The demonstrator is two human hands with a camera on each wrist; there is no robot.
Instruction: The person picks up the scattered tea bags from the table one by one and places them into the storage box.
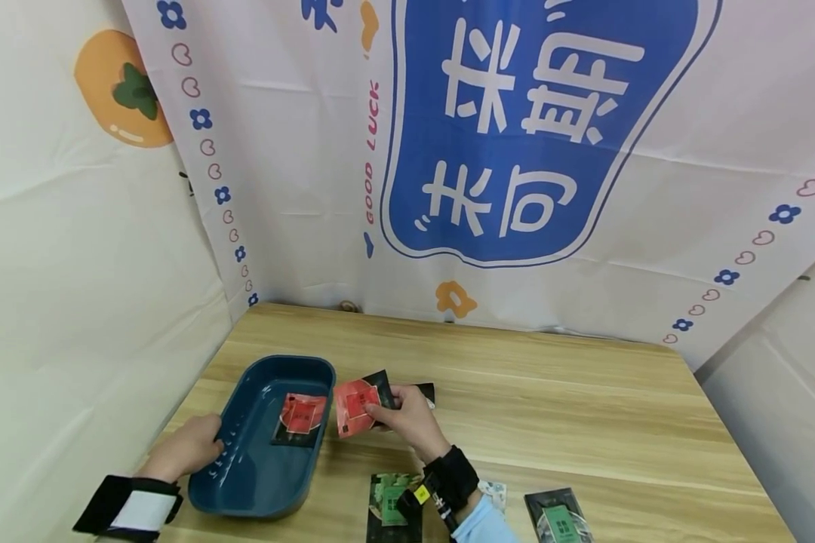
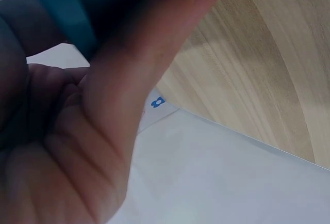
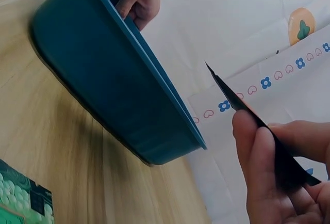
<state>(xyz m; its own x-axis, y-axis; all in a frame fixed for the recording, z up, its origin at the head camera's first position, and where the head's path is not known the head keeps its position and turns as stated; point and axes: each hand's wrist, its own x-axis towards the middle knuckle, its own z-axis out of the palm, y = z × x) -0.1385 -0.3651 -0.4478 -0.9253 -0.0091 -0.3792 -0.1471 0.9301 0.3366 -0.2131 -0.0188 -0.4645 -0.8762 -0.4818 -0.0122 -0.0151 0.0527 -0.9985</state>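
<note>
Right hand (image 1: 413, 422) pinches a red packet (image 1: 355, 406). Left hand (image 1: 189, 446) grips the tray (image 1: 261, 477) beside it (another packet (image 1: 302, 417) inside).

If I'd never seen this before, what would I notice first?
Probably the big blue patch with white writing, on the cloth behind the table. Next, the dark blue tray on the left, with a red packet inside. Just right of it, the right hand pinches another red packet.

Tray (image 2: 64, 12) cropped (L-wrist), grn pkt (image 1: 390, 498) part hid
</note>
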